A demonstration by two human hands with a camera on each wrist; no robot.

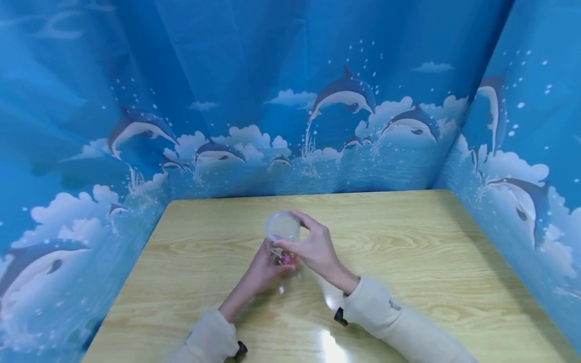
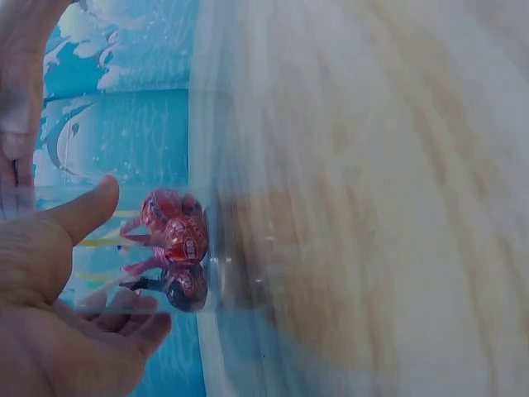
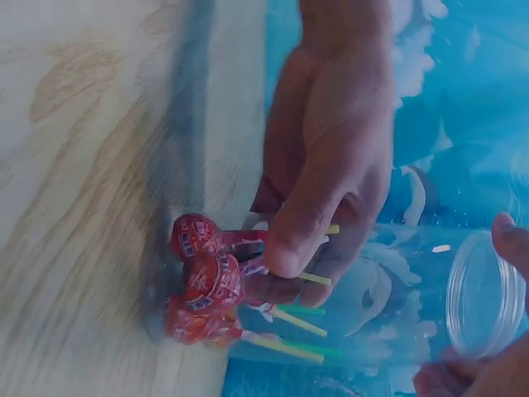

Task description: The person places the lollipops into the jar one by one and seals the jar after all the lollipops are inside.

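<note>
A clear plastic jar (image 3: 388, 273) stands on the table with several wrapped lollipops (image 3: 211, 281) at its bottom, heads down and sticks up. Their wrappers look red, and one dark (image 2: 187, 288). My left hand (image 1: 268, 267) grips the jar low on its side, thumb and fingers round the wall (image 2: 66, 306). At the top, my right hand (image 1: 315, 249) holds the round clear lid (image 1: 282, 227) by its rim, thumb on one side and fingers on the other. The lid is at the jar's mouth; whether it sits fully on cannot be told.
The wood-grain table (image 1: 408, 242) reaches back to a blue curtain (image 1: 254, 101) printed with dolphins and clouds, which also hangs at both sides. Glare shows on the tabletop near the front. Both sleeves are pale, with small dark devices (image 1: 340, 316) at the wrists.
</note>
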